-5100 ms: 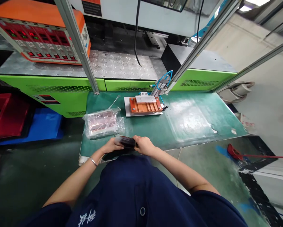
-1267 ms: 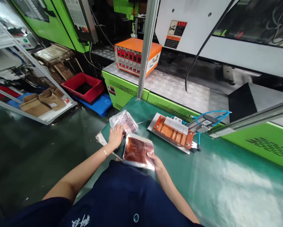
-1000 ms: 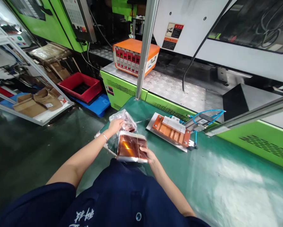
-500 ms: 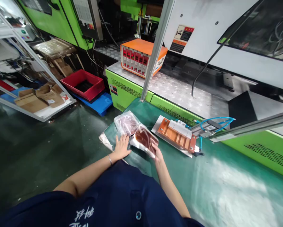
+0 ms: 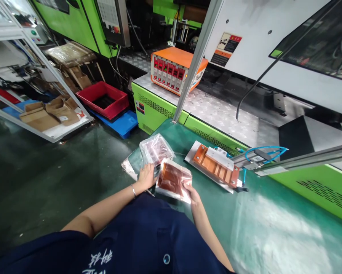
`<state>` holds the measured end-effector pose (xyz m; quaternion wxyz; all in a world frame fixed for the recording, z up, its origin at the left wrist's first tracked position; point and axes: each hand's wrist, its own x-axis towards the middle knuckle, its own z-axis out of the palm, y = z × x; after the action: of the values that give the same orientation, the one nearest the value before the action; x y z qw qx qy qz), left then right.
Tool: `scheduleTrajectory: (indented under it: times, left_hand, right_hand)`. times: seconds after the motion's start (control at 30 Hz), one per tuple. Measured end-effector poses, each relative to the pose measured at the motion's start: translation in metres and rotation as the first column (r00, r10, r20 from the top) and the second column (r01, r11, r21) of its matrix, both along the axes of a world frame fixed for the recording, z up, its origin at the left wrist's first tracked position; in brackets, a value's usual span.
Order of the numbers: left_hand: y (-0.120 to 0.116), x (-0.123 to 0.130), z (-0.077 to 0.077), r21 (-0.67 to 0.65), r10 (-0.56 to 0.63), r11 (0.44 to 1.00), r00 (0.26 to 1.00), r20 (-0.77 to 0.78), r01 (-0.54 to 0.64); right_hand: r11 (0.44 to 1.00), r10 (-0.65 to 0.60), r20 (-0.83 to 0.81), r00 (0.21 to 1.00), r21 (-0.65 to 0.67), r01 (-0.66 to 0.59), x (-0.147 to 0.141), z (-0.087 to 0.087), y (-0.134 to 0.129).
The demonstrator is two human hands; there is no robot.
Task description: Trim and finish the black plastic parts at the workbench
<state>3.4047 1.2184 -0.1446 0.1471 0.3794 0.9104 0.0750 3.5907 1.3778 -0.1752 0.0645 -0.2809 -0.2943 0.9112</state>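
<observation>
A flat packet of copper-brown sheets [image 5: 175, 179] in shiny clear film lies tilted in front of me. My right hand [image 5: 192, 193] grips its right edge, with the thumb on top and the other fingers mostly hidden below. My left hand [image 5: 146, 178] is by the packet's left side, fingers curled together at the lower edge of a clear plastic bag [image 5: 156, 148]. What those fingers pinch, if anything, is hidden. Reddish-brown contents show through that bag, which lies on the green tabletop [image 5: 176, 133] just beyond the packet.
Right of the packet sits an orange-brown slotted fixture [image 5: 216, 165] on a metal plate, with blue air hoses [image 5: 269, 148]. An aluminium post [image 5: 194, 64] rises at the table's back edge, before an orange controller box [image 5: 176, 70]. A red crate [image 5: 104, 99] stands on the floor at left.
The brown packet has turned flatter and shifted slightly towards me, still in my right hand. My left fingers, spread before, are now curled together. The whole view has shifted slightly.
</observation>
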Motion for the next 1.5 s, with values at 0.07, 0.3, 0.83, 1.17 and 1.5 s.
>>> scheduleTrajectory:
  times: [0.07,0.3,0.83,1.17,1.5]
  left_hand:
    - [0.003,0.004,-0.009,-0.025,0.117,0.993,0.991,0.057,-0.116]
    - [-0.009,-0.028,-0.016,0.029,0.143,0.987,0.949,0.281,-0.157]
    - [-0.018,-0.022,0.039,0.324,0.104,0.929,0.968,0.229,-0.177]
    - [0.031,0.003,0.056,0.486,0.0,0.866,0.971,0.24,-0.12]
    - [0.055,-0.042,0.043,0.177,0.042,0.984,0.993,-0.109,-0.022]
  right_hand:
    - [1.0,0.005,0.003,1.0,-0.003,-0.005,0.003,0.0,0.003]
    - [0.996,0.073,-0.005,0.997,-0.046,-0.073,0.002,0.004,0.006]
    - [0.999,0.047,0.009,0.999,0.01,-0.047,-0.087,-0.003,0.012]
    - [0.921,-0.372,0.034,0.928,0.135,0.364,-0.144,-0.015,-0.035]
    - [0.885,-0.448,0.025,0.894,0.155,0.439,-0.131,-0.023,-0.029]
